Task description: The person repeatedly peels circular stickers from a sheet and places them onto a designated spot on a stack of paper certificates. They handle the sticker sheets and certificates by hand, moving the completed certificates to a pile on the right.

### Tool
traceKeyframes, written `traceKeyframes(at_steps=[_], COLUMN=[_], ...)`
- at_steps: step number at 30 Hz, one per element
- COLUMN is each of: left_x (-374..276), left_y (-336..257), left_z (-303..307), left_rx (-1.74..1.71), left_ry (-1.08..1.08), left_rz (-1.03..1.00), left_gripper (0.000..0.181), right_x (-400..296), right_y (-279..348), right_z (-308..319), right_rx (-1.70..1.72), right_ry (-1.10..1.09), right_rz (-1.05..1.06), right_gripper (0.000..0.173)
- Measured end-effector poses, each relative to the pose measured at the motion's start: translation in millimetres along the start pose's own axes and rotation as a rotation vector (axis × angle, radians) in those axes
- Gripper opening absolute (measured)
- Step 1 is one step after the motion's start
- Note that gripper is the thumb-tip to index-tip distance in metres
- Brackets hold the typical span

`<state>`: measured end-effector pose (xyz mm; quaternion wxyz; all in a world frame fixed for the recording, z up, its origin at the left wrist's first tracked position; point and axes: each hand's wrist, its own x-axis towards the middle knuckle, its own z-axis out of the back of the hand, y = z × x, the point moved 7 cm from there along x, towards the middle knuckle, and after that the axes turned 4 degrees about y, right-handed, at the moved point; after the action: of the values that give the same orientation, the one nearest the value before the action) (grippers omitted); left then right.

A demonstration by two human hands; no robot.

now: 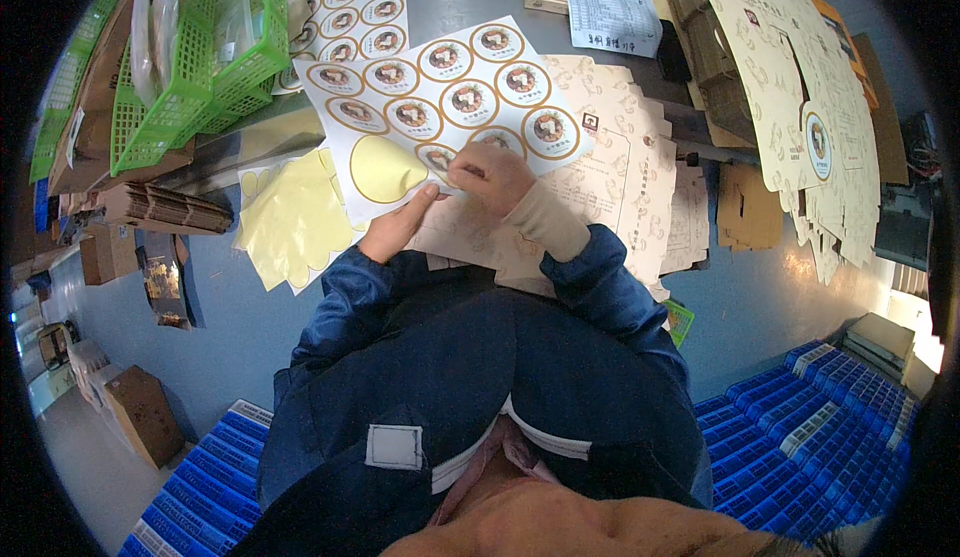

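Note:
A white sheet of round stickers (471,100) with gold rims spreads out before me, tilted over a pile of printed cardboard pieces. My left hand (405,219) grips its lower edge, thumb on top. Beside that thumb the yellow backing (379,169) shows in a round gap without a sticker, and the sheet bends there. Slightly blurred, my right hand (495,178) is curled over the sheet's lower part, its fingertips close to a partly covered sticker (435,158). Whether those fingers pinch anything is hidden. Beneath lie the flat printed cartons (607,159).
Used yellow backing sheets (292,215) lie at left below green plastic baskets (165,106). More sticker sheets (345,9) are on the table behind. At right stand stacked printed cartons (817,121), one bearing a sticker. A handwritten, printed paper (609,5) lies at the back.

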<state>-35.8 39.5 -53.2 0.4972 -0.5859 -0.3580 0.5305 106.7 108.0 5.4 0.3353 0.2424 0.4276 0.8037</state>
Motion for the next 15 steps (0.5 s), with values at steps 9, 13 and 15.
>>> traceKeyframes(at_steps=[9, 13, 15], left_x=[10.2, 37.6, 60.7], left_y=[5.5, -6.7, 0.0], left_z=[23.6, 46.7, 62.7], left_rx=[-0.374, -0.561, -0.628], left_ry=[-0.161, -0.274, -0.221], left_rz=[0.035, 0.104, 0.086], left_gripper=[0.04, 0.035, 0.032], right_x=[-20.0, -44.9, -56.1], right_y=[-38.7, -31.2, -29.1], right_z=[90.4, 123.0, 123.7], right_rx=[0.451, 0.428, 0.414], right_ry=[-0.502, -0.64, -0.64], right_rz=[-0.185, -0.183, -0.206], right_gripper=[0.014, 0.009, 0.01])
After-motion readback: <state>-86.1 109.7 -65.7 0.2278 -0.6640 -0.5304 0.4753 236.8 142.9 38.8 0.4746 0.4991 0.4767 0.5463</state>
